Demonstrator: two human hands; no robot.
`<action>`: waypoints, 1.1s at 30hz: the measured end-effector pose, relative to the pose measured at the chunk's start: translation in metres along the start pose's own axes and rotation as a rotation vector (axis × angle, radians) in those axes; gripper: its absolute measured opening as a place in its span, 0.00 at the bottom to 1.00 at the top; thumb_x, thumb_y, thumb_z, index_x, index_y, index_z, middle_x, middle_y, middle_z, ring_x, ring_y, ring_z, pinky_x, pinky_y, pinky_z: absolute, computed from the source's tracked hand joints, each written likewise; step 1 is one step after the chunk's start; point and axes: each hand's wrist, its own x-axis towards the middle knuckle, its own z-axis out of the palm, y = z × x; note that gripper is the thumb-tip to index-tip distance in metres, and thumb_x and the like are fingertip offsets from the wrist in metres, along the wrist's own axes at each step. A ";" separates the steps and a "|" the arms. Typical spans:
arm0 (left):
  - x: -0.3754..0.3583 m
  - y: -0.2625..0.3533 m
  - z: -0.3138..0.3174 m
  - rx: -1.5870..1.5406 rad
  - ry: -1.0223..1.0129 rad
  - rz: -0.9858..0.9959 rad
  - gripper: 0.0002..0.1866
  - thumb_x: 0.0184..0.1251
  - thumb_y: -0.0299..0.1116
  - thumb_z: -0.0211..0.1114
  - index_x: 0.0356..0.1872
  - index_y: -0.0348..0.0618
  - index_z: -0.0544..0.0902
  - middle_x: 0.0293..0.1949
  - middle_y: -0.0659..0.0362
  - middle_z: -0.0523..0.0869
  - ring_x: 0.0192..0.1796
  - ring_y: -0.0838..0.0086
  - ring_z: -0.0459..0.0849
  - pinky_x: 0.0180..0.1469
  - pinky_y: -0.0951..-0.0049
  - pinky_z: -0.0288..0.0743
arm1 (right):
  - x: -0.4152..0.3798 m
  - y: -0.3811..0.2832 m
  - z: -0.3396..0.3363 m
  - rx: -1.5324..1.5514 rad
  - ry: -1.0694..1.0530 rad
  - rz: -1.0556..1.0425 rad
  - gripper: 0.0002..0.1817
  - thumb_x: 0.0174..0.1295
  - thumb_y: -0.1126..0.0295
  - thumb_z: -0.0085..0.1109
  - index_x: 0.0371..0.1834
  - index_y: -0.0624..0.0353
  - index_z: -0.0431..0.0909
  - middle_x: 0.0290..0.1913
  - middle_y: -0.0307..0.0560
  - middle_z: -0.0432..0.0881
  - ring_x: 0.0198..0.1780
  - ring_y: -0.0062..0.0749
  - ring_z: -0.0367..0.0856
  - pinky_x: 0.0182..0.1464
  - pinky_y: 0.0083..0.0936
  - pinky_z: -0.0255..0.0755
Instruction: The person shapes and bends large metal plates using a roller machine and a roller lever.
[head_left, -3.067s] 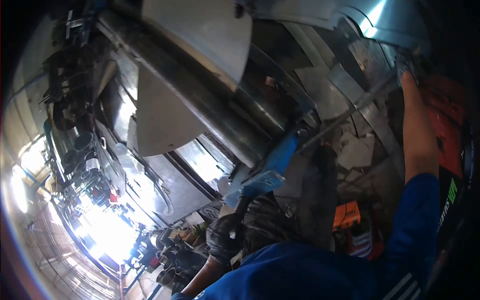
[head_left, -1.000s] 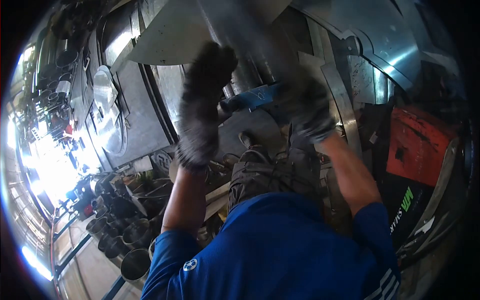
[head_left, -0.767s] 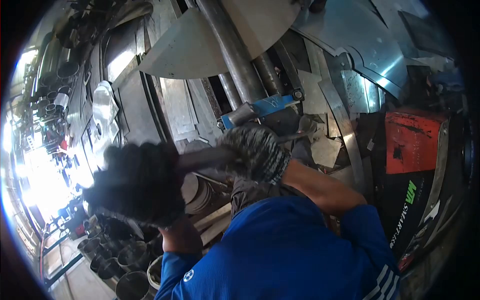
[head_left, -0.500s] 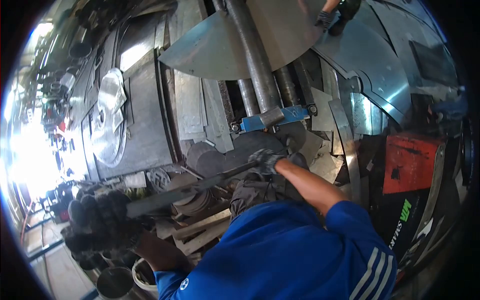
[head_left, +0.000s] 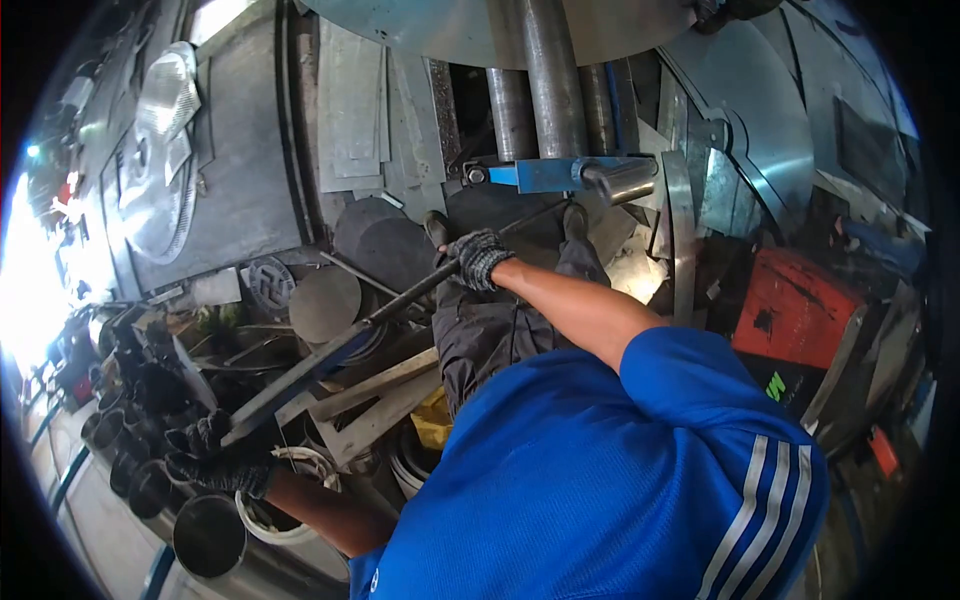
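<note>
A long dark metal bar slants across my front, from low on the left up toward the blue end bracket of a roller machine. My right hand, in a grey knit glove, is wrapped round the upper part of the bar. At its lower, wider end my gloved left hand cups the bar, thumb and fingers on either side; part of the grip is hard to see against dark things behind. The bar's thin far end lies just below the bracket. A short steel cylinder juts from the bracket.
A large round sheet rests by the steel rollers. Another person's hand is at the top right. A red machine stands at right. Metal pipes and a white bucket sit lower left; wooden slats lie below the bar.
My left hand and the bar's lower end have moved down, away from the camera. My right hand has shifted left and up in view. The bracket's short cylinder now points more rightward; the view has tilted.
</note>
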 end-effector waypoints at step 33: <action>0.229 -0.382 -0.475 0.123 0.849 -0.632 0.19 0.72 0.50 0.49 0.42 0.48 0.82 0.28 0.59 0.76 0.36 0.60 0.78 0.53 0.53 0.76 | 0.183 0.060 0.083 -0.432 -0.435 0.510 0.32 0.61 0.36 0.53 0.53 0.50 0.83 0.54 0.51 0.84 0.56 0.49 0.82 0.58 0.44 0.75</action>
